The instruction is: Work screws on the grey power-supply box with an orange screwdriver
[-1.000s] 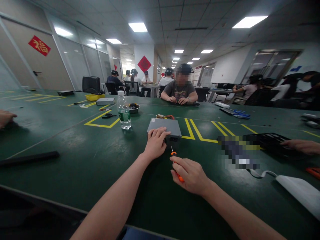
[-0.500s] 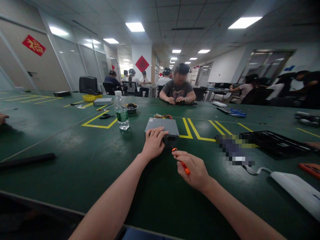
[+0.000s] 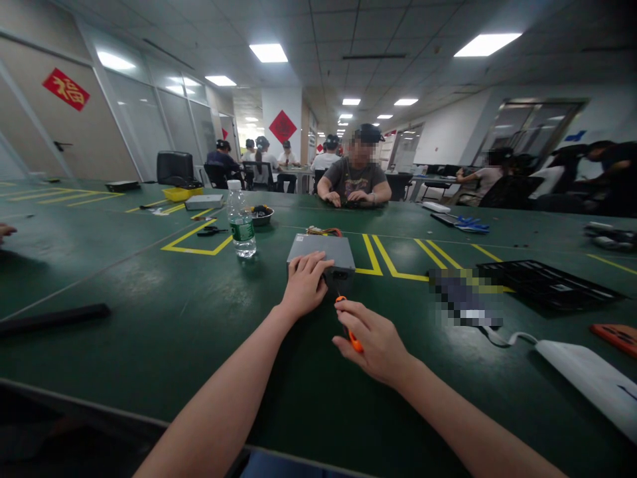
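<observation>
The left forearm [image 3: 223, 392] and right forearm [image 3: 478, 435], both bare, reach forward and converge. The left hand [image 3: 304, 284] lies palm down, fingers loosely spread and slightly bent, wrist straight. The right hand [image 3: 377, 343] sits just nearer, to its right, curled closed, thumb and fingertips pinched together.

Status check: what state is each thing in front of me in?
left hand: resting open on the grey box.
right hand: closed on the screwdriver.
screwdriver: held, tip toward the grey box's near face.
grey box: lying flat.
water bottle: upright, capped.
</observation>
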{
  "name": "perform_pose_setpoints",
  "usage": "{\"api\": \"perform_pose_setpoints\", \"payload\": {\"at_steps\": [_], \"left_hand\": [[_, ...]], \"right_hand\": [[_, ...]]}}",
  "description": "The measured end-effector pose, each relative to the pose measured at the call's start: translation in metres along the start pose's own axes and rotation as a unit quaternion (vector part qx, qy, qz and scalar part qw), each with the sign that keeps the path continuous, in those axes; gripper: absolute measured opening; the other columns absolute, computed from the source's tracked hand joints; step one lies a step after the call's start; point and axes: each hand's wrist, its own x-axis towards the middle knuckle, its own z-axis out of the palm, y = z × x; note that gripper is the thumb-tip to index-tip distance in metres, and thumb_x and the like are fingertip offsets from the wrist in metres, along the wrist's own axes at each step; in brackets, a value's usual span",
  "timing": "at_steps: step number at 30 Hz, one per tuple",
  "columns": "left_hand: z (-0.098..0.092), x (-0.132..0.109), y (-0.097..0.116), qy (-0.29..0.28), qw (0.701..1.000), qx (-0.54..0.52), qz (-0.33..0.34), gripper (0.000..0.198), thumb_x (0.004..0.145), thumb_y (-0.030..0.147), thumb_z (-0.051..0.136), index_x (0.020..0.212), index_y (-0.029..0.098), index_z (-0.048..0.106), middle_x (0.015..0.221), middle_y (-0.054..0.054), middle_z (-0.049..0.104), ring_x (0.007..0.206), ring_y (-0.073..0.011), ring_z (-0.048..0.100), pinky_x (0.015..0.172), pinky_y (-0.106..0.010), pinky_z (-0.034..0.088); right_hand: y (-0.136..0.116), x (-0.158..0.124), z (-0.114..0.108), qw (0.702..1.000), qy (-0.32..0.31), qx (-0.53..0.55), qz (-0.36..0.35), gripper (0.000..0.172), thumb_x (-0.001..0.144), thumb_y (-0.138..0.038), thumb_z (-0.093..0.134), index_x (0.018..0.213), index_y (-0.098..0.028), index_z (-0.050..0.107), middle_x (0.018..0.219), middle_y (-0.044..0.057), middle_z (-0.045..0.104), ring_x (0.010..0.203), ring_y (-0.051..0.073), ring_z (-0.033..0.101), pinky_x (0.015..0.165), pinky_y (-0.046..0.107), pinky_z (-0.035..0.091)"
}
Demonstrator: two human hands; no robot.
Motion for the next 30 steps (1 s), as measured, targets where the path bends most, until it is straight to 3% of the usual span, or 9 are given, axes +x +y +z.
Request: {"api": "perform_pose_setpoints", "payload": {"at_steps": [3, 6, 10, 15, 18, 24, 30], "left_hand": [[0.000, 0.000, 0.000, 0.003, 1.000, 0.001, -0.001, 0.040, 0.075, 0.015, 0.048, 0.114, 0.026, 0.048, 0.129, -0.002, 0.047, 0.123, -0.0192, 0.035, 0.104, -0.039, 0.019], [0.001, 0.000, -0.001, 0.002, 1.000, 0.003, -0.004, 0.041, 0.075, 0.016, 0.049, 0.114, 0.027, 0.048, 0.128, -0.001, 0.047, 0.122, -0.0191, 0.036, 0.104, -0.039, 0.019], [0.001, 0.000, -0.001, 0.002, 1.000, 0.002, -0.005, 0.040, 0.075, 0.016, 0.049, 0.114, 0.027, 0.048, 0.129, -0.001, 0.047, 0.122, -0.0194, 0.036, 0.103, -0.039, 0.020], [0.001, 0.000, 0.000, 0.002, 1.000, 0.000, -0.004, 0.040, 0.076, 0.016, 0.048, 0.115, 0.026, 0.048, 0.129, -0.002, 0.046, 0.123, -0.0196, 0.035, 0.103, -0.040, 0.020], [0.001, 0.000, 0.001, 0.003, 1.000, 0.002, -0.007, 0.039, 0.077, 0.017, 0.048, 0.115, 0.027, 0.048, 0.129, -0.001, 0.047, 0.123, -0.0193, 0.035, 0.103, -0.040, 0.020], [0.001, 0.000, 0.001, 0.009, 1.000, 0.009, -0.006, 0.035, 0.080, 0.019, 0.047, 0.114, 0.027, 0.048, 0.129, -0.001, 0.047, 0.122, -0.0189, 0.036, 0.103, -0.039, 0.021], [-0.001, 0.000, 0.001, 0.007, 1.000, 0.008, -0.008, 0.035, 0.081, 0.018, 0.047, 0.114, 0.027, 0.048, 0.128, -0.001, 0.048, 0.122, -0.0184, 0.036, 0.103, -0.039, 0.021]], "right_hand": [[-0.014, 0.003, 0.003, 0.997, -0.074, -0.025, 0.004, 0.032, 0.081, -0.035, 0.048, 0.105, -0.015, 0.050, 0.114, 0.018, 0.049, 0.089, 0.022, 0.056, 0.068, 0.034, 0.050], [-0.019, 0.006, 0.003, 0.995, -0.100, -0.026, -0.009, 0.035, 0.082, -0.033, 0.046, 0.113, -0.016, 0.049, 0.120, 0.018, 0.045, 0.098, 0.023, 0.053, 0.075, 0.035, 0.048], [-0.013, 0.007, 0.002, 0.994, -0.047, -0.060, -0.075, 0.033, 0.082, -0.038, 0.050, 0.107, -0.016, 0.053, 0.112, 0.016, 0.053, 0.089, 0.022, 0.055, 0.072, 0.036, 0.046], [-0.009, 0.003, 0.004, 0.996, 0.023, -0.054, -0.066, 0.021, 0.079, -0.032, 0.055, 0.089, -0.013, 0.054, 0.100, 0.014, 0.059, 0.077, 0.018, 0.055, 0.067, 0.032, 0.046], [-0.012, 0.002, 0.003, 0.998, 0.011, -0.040, -0.039, 0.024, 0.080, -0.037, 0.053, 0.087, -0.014, 0.053, 0.100, 0.013, 0.059, 0.080, 0.019, 0.056, 0.069, 0.032, 0.047], [-0.020, 0.006, -0.002, 0.996, -0.073, -0.025, -0.042, 0.033, 0.085, -0.032, 0.045, 0.113, -0.017, 0.050, 0.115, 0.016, 0.052, 0.096, 0.022, 0.054, 0.077, 0.035, 0.047], [-0.018, 0.006, 0.003, 0.996, -0.035, -0.027, -0.074, 0.023, 0.083, -0.031, 0.049, 0.096, -0.014, 0.056, 0.112, 0.015, 0.057, 0.087, 0.020, 0.057, 0.072, 0.033, 0.047]]}}
